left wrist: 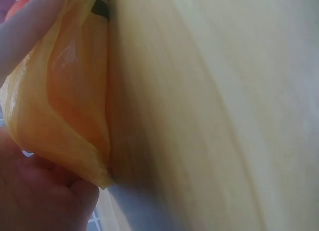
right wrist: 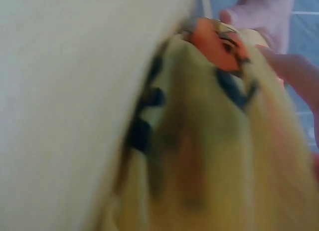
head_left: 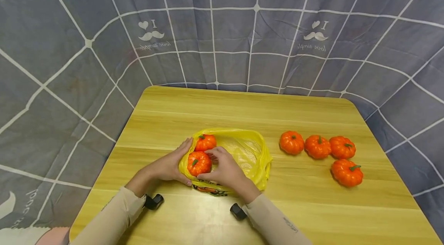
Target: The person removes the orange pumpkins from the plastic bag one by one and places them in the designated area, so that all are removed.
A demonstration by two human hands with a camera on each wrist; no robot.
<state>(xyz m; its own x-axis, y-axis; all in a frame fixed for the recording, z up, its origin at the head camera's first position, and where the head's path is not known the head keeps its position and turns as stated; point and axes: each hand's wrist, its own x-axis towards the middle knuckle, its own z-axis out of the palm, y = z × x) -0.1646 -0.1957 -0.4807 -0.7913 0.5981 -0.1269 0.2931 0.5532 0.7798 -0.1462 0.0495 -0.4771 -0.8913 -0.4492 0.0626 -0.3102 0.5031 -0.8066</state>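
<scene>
A yellow plastic bag [head_left: 248, 148] lies on the table with its mouth spread wide. Two orange toy pumpkins with green stems are inside its left part, a rear pumpkin [head_left: 205, 142] and a front pumpkin [head_left: 199, 163]. My left hand [head_left: 170, 165] holds the bag's left side from outside, thumb near the front and fingers toward the back. In the left wrist view, the bag [left wrist: 70, 86] bulges between thumb and fingers. Reaching into the bag, my right hand [head_left: 223, 168] grips the front pumpkin by its right side, the thumb in front and fingertips on top.
To the right of the bag, several more orange pumpkins [head_left: 318, 146] sit close together on the wooden table [head_left: 222, 110]. One pumpkin [head_left: 347, 173] is nearer the front. A grey grid-patterned curtain [head_left: 232, 33] hangs behind and beside the table.
</scene>
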